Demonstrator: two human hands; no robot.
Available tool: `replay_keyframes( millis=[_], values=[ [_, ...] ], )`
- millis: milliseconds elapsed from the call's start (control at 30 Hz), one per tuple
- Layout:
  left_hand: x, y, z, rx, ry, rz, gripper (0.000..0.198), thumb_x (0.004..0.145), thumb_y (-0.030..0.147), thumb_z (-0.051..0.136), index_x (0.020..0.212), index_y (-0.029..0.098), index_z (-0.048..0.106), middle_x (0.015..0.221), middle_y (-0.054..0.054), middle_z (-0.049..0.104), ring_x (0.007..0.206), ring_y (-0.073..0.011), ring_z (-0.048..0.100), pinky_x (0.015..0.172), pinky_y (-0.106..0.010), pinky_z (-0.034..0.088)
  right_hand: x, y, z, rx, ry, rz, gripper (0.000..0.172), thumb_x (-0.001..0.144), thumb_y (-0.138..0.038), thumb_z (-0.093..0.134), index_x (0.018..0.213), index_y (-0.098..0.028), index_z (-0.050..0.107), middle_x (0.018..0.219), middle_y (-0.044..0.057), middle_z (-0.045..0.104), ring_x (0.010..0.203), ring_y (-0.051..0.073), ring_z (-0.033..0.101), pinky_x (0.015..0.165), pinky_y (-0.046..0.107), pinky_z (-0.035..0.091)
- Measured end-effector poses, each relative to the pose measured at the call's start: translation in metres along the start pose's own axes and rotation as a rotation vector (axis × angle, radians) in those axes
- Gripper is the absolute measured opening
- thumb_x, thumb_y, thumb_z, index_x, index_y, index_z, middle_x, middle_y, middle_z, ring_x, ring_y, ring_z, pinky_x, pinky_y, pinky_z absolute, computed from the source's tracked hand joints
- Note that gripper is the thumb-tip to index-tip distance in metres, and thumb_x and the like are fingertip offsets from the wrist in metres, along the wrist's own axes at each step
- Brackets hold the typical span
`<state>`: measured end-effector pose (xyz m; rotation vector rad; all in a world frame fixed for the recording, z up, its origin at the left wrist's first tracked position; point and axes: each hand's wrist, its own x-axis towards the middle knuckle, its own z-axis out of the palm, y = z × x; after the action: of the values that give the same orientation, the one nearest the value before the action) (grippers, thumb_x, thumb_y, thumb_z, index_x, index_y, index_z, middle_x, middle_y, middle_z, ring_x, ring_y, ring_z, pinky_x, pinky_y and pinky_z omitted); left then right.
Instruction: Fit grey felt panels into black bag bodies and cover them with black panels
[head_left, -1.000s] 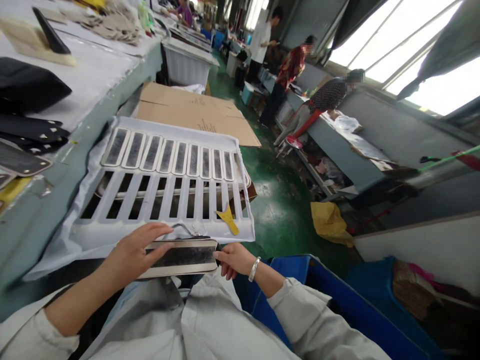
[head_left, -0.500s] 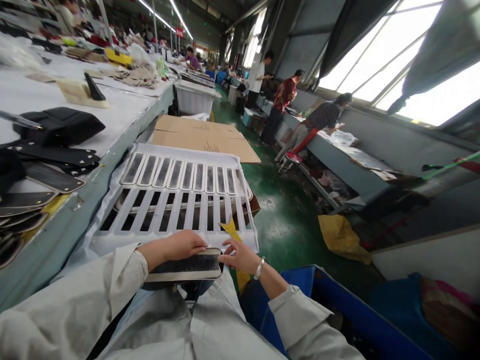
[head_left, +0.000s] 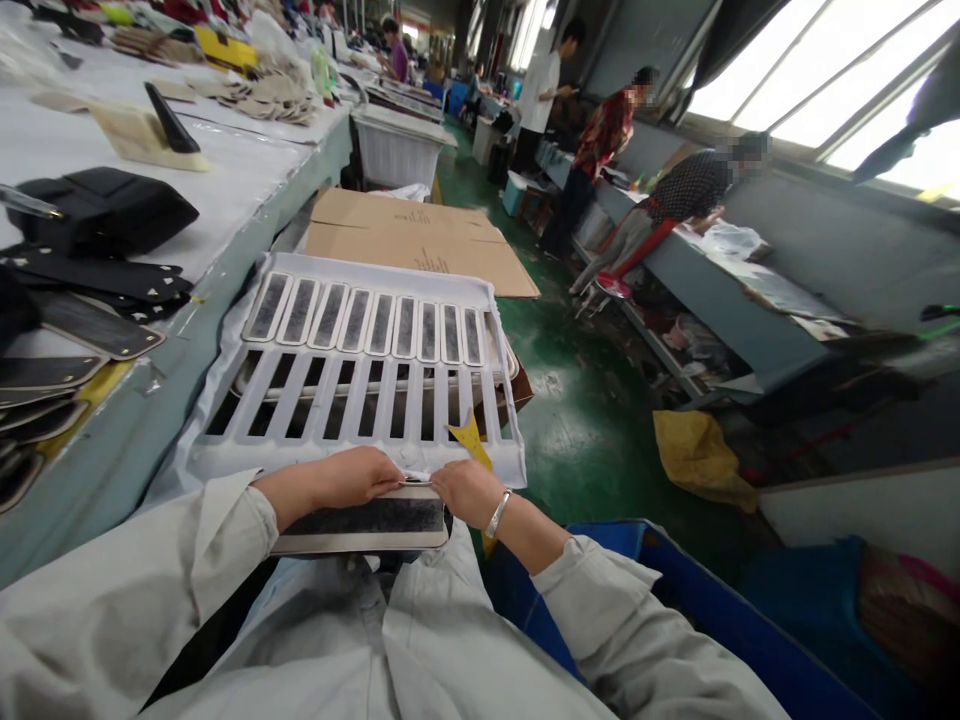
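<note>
Close to my body lies a flat rectangular panel (head_left: 367,518), dark in the middle with a pale cream border. My left hand (head_left: 341,485) is closed on its far edge, fingertips pinching near the middle. Right beside it, my right hand (head_left: 471,490) pinches the same edge close to the right corner. Between the fingertips a small pale strip of that edge shows. A yellow pointed piece (head_left: 470,437) stands just beyond my right hand. Past my hands is a white slotted rack (head_left: 360,455), its far row holding several similar narrow dark panels with pale borders (head_left: 355,320).
On the left a long worktable (head_left: 247,165) carries black pieces (head_left: 112,210) and a cream block with a black handle (head_left: 142,135). Flat cardboard (head_left: 420,235) lies behind the rack. A blue bin (head_left: 675,590) stands at my right. Several people work farther off.
My right hand has moved from the panel's right end onto its far edge, and its fingers have closed beside my left hand. The camera view has shifted slightly.
</note>
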<state>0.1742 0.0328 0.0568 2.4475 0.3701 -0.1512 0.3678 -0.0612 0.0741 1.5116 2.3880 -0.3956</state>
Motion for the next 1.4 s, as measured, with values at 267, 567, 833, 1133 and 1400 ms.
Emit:
replay_keyframes(
  millis=[267,567,833,1133,1400],
  values=[
    [-0.01,0.014,-0.006,0.013,-0.071,-0.026,0.029,0.089,0.027,0.04,0.092,0.019,0.068,0.083,-0.004,0.071,0.072,-0.016,0.061,0.067,-0.022,0.04,-0.003,0.002,-0.016,0.029,-0.056,-0.09,0.028,0.095,-0.021,0.039,0.088,-0.014,0.066,0.089,0.009,0.07,0.083,0.018,0.064,0.071,0.027,0.041],
    [-0.011,0.021,0.01,0.106,-0.045,-0.05,0.033,0.094,0.028,0.034,0.109,0.019,0.062,0.099,-0.008,0.07,0.087,-0.0218,0.066,0.075,-0.028,0.046,-0.007,0.006,-0.014,0.244,-0.036,-0.006,0.041,0.095,-0.035,0.036,0.08,-0.014,0.068,0.08,0.009,0.068,0.077,0.018,0.061,0.067,0.026,0.039],
    [-0.011,0.015,0.033,0.259,0.005,-0.008,0.031,0.089,0.016,0.038,0.115,0.014,0.054,0.105,-0.014,0.067,0.092,-0.0247,0.065,0.077,-0.032,0.049,0.025,0.037,-0.002,0.639,-0.228,0.045,0.027,0.082,-0.039,0.059,0.073,-0.017,0.072,0.056,-0.003,0.059,0.059,0.009,0.055,0.056,0.018,0.038],
    [-0.01,0.023,0.047,0.313,0.032,-0.043,0.036,0.084,0.01,0.042,0.12,0.01,0.05,0.101,-0.018,0.065,0.092,-0.0259,0.065,0.081,-0.036,0.049,0.04,0.036,0.002,0.665,-0.282,-0.058,0.024,0.074,-0.037,0.068,0.091,-0.022,0.076,0.079,-0.002,0.072,0.078,0.012,0.062,0.066,0.018,0.041],
    [-0.053,-0.014,0.001,-0.035,-0.023,-0.04,0.036,0.092,0.021,0.038,0.123,0.023,0.055,0.117,-0.006,0.066,0.103,-0.0184,0.062,0.088,-0.025,0.045,0.052,0.043,0.009,0.765,-0.269,-0.117,0.036,0.077,-0.04,0.066,0.104,-0.017,0.072,0.095,0.003,0.072,0.088,0.017,0.063,0.077,0.022,0.044]
  ],
)
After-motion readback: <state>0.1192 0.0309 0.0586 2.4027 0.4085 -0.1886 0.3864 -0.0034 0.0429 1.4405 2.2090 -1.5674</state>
